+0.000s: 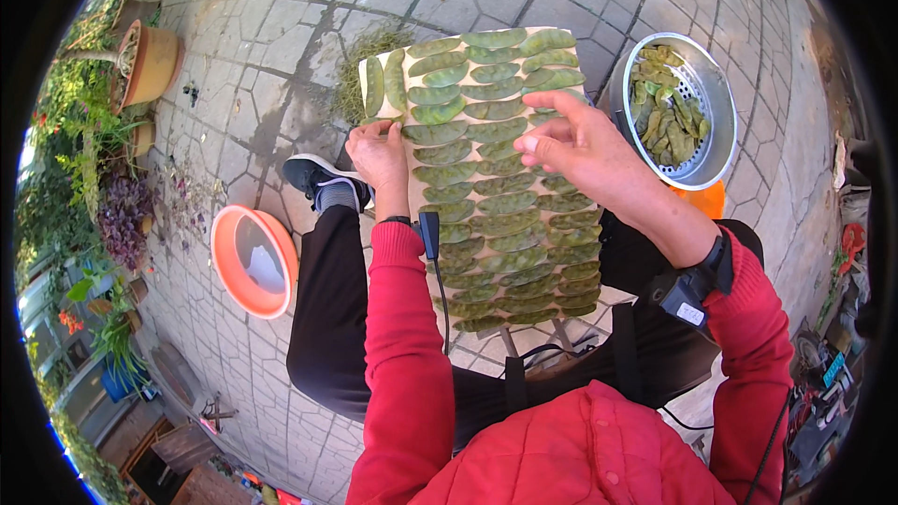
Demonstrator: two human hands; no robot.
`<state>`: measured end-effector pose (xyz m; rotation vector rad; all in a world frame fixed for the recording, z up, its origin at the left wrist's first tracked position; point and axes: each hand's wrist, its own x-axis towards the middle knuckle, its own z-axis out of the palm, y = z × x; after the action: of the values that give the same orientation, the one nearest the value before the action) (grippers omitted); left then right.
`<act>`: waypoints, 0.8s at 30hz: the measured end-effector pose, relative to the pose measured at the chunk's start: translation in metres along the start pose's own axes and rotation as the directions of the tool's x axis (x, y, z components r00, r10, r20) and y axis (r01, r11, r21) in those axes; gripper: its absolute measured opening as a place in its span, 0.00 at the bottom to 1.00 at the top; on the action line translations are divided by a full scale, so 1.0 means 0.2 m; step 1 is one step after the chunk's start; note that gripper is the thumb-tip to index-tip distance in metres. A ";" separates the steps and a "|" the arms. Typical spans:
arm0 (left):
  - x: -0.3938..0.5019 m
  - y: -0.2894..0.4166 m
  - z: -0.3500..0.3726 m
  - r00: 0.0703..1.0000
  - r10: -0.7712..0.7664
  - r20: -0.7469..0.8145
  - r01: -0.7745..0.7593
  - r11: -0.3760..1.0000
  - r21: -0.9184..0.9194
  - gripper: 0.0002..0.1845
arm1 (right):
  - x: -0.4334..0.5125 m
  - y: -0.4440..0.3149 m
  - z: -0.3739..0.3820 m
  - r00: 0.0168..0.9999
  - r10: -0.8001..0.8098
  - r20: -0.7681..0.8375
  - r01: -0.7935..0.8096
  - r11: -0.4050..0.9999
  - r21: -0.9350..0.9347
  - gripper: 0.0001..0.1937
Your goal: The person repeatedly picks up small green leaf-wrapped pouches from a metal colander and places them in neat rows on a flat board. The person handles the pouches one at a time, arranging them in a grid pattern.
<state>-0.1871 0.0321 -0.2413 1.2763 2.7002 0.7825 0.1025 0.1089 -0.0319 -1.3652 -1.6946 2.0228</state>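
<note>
Flat green bean pods [506, 203] lie in rows on a pale board [416, 200] in front of me. At the board's left edge, my left hand [382, 158] has thumb and fingertips together on a bean pod [379, 120], mostly hidden by the fingers. Just above that hand, two pods [395, 80] lie lengthwise, unlike the crosswise rows. My right hand [579, 144] hovers over the right-hand column, fingers apart and nothing visible in them. It hides some pods beneath it.
A metal pan with a perforated base [726, 105] holds more pods at the right, over something orange [705, 198]. An orange basin [286, 245] with liquid stands left, near my shoe [316, 175]. Plant scraps [365, 63] lie behind the board. Potted plants [151, 63] line the far left.
</note>
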 end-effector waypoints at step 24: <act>-0.09 0.06 0.01 0.985 0.063 -0.159 -0.077 0.994 -0.081 0.11 | 0.00 0.02 0.01 0.992 -0.048 -0.120 0.051 0.998 0.020 0.31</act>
<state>-0.1664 0.0270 -0.2397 1.3504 2.7167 1.0379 0.1033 0.1061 -0.0354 -1.3927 -1.6333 1.8875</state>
